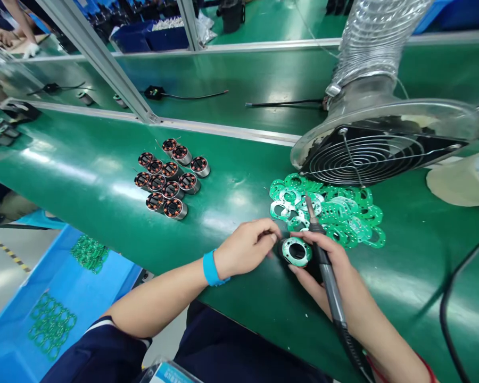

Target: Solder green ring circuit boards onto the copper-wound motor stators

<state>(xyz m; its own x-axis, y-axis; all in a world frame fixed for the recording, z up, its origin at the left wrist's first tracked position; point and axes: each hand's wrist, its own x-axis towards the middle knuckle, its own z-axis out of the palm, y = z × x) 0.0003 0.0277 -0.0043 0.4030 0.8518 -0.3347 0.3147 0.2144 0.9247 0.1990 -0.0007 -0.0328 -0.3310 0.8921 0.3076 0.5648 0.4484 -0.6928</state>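
Observation:
A motor stator topped by a green ring board [297,252] stands on the green table, between my two hands. My right hand [329,266] holds a soldering iron [332,290], its tip pointing up and away, while thumb and fingertips rest around the stator. At the stator's left side, my left hand [249,246] is closed, with fingertips pinched; anything between them is too small to make out. Just beyond lies a heap of green ring boards [339,213]. Several copper-wound stators [171,170] stand grouped farther left.
A fume hood with a fan grille [359,154] hangs over the ring boards. A black cable [445,303] curves at the right. A blue tray [112,271] with green boards sits lower left. Metal rails [223,130] cross behind. Another person's hand shows at the top left.

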